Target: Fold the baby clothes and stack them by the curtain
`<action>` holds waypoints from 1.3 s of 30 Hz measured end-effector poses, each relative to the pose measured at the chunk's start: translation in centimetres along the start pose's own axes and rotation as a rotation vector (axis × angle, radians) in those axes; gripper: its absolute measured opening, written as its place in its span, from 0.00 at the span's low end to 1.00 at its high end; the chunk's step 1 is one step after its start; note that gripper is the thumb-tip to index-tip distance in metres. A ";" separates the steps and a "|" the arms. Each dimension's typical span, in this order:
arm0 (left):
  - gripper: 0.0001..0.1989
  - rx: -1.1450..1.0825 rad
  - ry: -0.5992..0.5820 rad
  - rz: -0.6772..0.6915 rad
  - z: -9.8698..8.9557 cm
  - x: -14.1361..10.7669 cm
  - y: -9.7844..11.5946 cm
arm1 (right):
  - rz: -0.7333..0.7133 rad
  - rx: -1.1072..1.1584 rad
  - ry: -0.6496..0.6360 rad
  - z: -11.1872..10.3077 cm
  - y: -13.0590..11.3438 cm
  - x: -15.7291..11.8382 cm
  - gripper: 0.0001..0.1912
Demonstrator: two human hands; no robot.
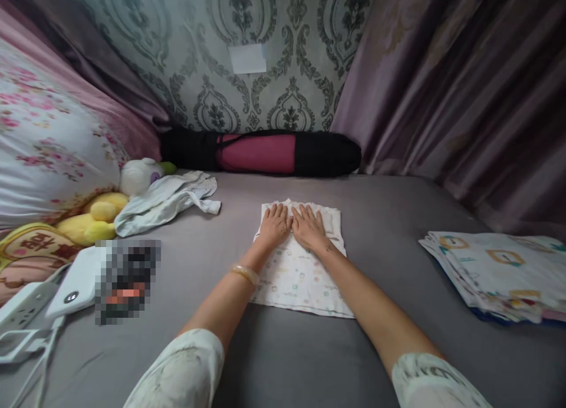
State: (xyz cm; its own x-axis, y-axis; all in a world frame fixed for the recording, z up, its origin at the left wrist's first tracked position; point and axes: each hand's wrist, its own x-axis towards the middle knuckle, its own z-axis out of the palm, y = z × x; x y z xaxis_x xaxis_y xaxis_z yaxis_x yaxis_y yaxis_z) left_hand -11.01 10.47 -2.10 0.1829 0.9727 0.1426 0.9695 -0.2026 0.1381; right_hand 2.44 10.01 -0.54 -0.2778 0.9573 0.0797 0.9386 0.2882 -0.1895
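Observation:
A white garment with small pastel prints [300,278] lies folded flat on the grey bed sheet [203,272], straight in front of me. My left hand [276,224] rests palm down on its upper left part, fingers stretched out. Beside it, my right hand [308,226] presses flat on the upper middle, thumbs close together. Both hands are open and grip nothing. The cloth under the palms is hidden. A pale bangle [244,273] circles my left forearm.
Folded printed cloths [499,272] are stacked at the right. A crumpled pale garment [168,201] lies at the left near plush toys [95,219]. A white power bank [79,281] and a power strip [26,308] sit front left. A black and red long bag [260,153] lines the wall.

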 end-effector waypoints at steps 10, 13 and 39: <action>0.30 0.030 -0.021 0.081 -1.9 1.3 0.4 | 0.062 0.029 0.048 -1.4 1.1 0.6 0.30; 0.32 -0.002 -0.060 0.084 -1.3 1.7 0.6 | 0.108 0.006 0.090 -0.8 1.8 0.7 0.31; 0.33 -0.026 -0.046 0.039 -1.3 0.8 -2.1 | 0.177 0.005 0.110 -0.4 5.3 -0.5 0.30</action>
State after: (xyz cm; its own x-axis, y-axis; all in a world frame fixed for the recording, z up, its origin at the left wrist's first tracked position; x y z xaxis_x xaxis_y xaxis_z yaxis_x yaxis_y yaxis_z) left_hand -13.07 11.53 -0.98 0.2282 0.9682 0.1027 0.9571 -0.2425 0.1588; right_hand 7.59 11.08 -1.14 -0.0846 0.9850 0.1507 0.9698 0.1161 -0.2147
